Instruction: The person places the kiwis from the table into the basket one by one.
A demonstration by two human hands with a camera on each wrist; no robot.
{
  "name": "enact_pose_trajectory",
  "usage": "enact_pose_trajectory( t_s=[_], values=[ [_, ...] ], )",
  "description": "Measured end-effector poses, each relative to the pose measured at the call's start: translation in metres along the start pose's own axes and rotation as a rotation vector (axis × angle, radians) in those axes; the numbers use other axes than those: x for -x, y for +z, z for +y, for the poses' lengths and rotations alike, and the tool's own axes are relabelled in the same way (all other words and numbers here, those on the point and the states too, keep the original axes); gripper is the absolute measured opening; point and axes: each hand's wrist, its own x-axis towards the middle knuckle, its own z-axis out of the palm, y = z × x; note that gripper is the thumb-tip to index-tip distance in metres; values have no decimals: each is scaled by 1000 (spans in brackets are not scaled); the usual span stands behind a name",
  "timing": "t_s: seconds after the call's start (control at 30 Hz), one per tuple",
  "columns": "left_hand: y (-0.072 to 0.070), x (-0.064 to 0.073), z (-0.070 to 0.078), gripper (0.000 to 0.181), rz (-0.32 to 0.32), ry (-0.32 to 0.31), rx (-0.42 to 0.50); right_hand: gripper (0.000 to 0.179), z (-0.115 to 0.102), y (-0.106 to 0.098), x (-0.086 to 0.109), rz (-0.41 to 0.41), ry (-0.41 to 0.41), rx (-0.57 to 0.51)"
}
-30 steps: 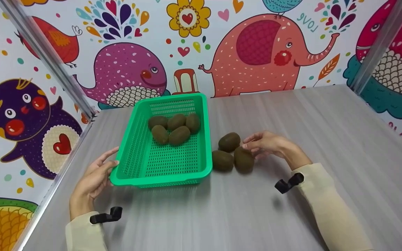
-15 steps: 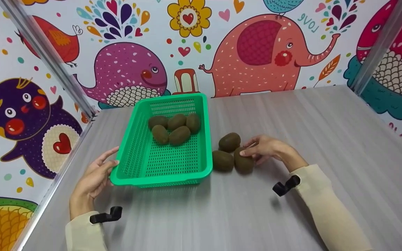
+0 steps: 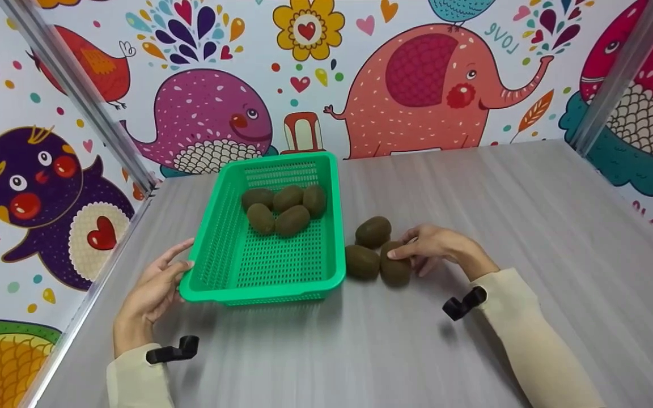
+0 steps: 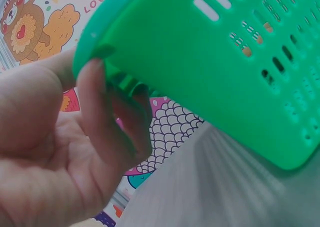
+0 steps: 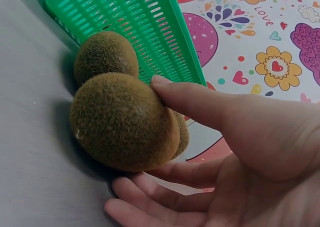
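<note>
A green plastic basket (image 3: 264,293) stands on the table, several brown kiwis (image 3: 292,221) grouped toward its far end. My left hand (image 3: 148,292) grips its near left corner; in the left wrist view the thumb and fingers (image 4: 92,82) are on either side of the rim. Three more kiwis lie outside, by the basket's right wall. Of these, my right hand (image 3: 440,248) holds the rightmost kiwi (image 3: 395,271), thumb on top and fingers along its far side. The second kiwi (image 3: 362,263) sits close to the basket wall, and the third kiwi (image 3: 373,232) lies behind.
The grey wood-grain table (image 3: 508,204) runs back to a wall (image 3: 315,73) printed with cartoon animals. Metal posts (image 3: 85,96) mark the corners. Each sleeve carries a black wrist mount (image 3: 465,303).
My right hand has come slightly lower and closer onto the rightmost kiwi, its thumb now on top. That kiwi has shifted a little toward me. The left hand and basket stay put.
</note>
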Motion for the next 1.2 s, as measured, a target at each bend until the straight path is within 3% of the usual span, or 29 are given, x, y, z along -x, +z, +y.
enact_pose_trajectory(
  t_s=[0.27,0.47,0.67,1.0,1.2],
  values=[
    [-1,-1,0,57,-4,1,-1,50,0,-1,-1,-10,-18,10],
    [-2,0,0,57,-10,-1,-5,55,1,-4,-1,-30,-23,-21],
    [-1,0,0,57,-12,8,-7,59,4,-8,-2,-97,-57,-164],
    [0,0,0,57,-10,0,-19,36,3,-13,-3,-146,-143,-403],
    [-1,0,-1,57,-8,-1,-5,45,-4,-10,-1,-154,-197,-492]
  ],
)
